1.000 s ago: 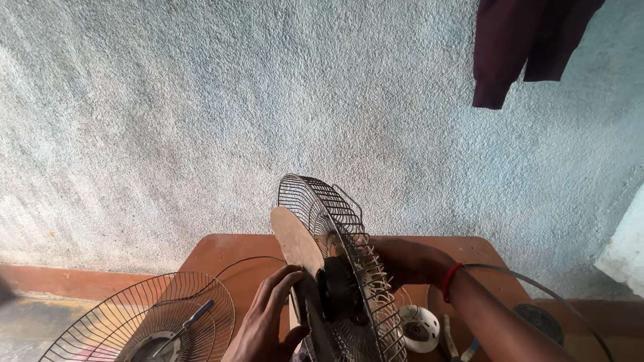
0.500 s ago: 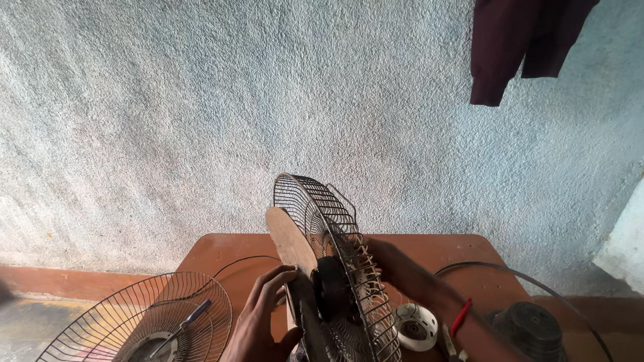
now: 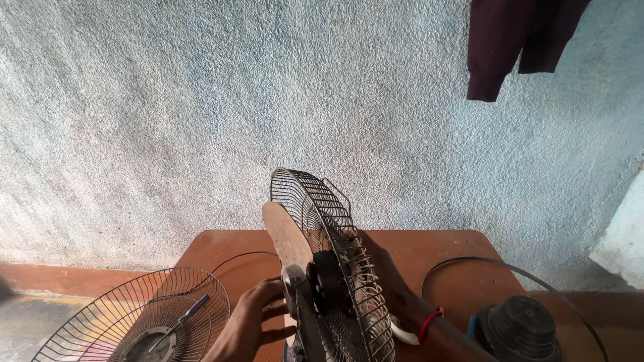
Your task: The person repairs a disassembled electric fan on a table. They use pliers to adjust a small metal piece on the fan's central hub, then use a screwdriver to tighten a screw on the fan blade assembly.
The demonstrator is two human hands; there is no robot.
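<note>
A detached wire fan guard [image 3: 134, 318] is seen lying left of the table, a dark garment [image 3: 516, 40] hung on the textured wall [image 3: 201, 121].

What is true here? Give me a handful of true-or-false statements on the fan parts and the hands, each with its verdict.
1. The fan stands on edge on a brown table. True.
2. The left hand rests by the fan's hub, in front of a pale blade. True.
3. The loose wire grille at the left is bare. False: a tool with a blue handle lies in it.
4. The right forearm reaches behind the fan's rear grille and wears a red band. True.
5. The wall behind is smooth white tile. False: it is rough, pale blue plaster.
6. A dark garment lies on the table. False: it hangs at the top right.
</note>
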